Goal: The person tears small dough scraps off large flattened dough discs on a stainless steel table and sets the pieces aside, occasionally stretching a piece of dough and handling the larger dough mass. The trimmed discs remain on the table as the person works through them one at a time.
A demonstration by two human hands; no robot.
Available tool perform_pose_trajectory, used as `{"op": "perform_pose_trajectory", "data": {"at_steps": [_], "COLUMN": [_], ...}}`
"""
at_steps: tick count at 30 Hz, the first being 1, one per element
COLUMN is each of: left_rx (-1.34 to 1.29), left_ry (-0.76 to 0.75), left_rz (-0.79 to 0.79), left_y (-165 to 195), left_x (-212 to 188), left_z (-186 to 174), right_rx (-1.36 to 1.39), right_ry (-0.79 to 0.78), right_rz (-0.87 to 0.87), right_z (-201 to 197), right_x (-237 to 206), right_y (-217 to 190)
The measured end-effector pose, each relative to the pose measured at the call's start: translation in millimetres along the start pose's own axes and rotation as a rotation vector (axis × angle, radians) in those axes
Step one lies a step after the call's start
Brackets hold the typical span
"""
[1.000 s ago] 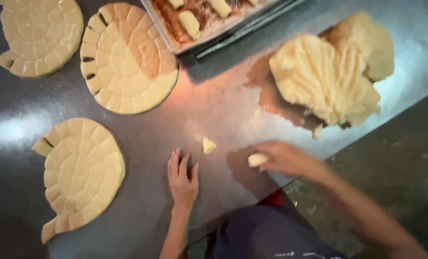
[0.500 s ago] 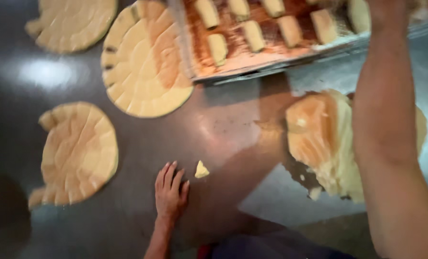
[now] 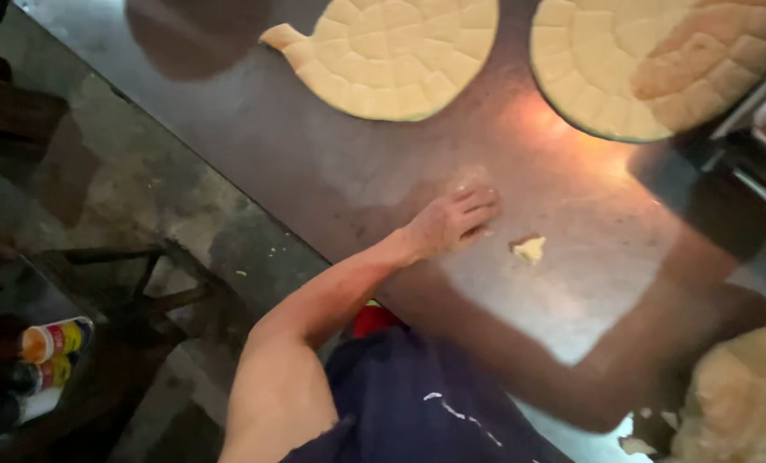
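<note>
My left hand (image 3: 452,225) stays spread flat on the table (image 3: 314,163) beside the dough scrap (image 3: 530,249); right hand now out of view.

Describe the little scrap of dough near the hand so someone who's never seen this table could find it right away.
Start at the dark metal table with two big round scored dough discs along its far side. Nearer the person, the left hand lies flat on the table; the small dough scrap sits just beyond its fingertips, apart from them. It is the only tiny, ragged, pale yellow lump there, unlike the broad patterned discs.

Mottled concrete floor (image 3: 134,197), dim, beside glossy steel table (image 3: 331,163).
</note>
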State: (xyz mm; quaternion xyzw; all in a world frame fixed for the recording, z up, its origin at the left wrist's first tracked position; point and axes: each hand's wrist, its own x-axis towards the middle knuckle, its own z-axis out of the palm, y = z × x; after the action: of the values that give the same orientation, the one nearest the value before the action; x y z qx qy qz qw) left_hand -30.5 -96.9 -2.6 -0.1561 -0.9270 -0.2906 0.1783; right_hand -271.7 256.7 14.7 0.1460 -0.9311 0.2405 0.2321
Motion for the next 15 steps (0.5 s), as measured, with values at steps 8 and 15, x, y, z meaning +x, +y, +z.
{"op": "perform_pose_trajectory", "data": {"at_steps": [8, 15], "left_rx": [0.631, 0.335], "left_ry": [0.354, 0.158], "left_rz": [-0.512, -0.808], "left_y": [-265, -305], "left_x": [0, -25], "left_z": [-176, -242], "right_rx": [-0.138, -0.031], "right_ry": [-0.138, -0.237], "right_rz": [0.109, 0.073], "right_z": [-118, -119], "right_x": [-162, -239], "right_y": [-159, -158]}}
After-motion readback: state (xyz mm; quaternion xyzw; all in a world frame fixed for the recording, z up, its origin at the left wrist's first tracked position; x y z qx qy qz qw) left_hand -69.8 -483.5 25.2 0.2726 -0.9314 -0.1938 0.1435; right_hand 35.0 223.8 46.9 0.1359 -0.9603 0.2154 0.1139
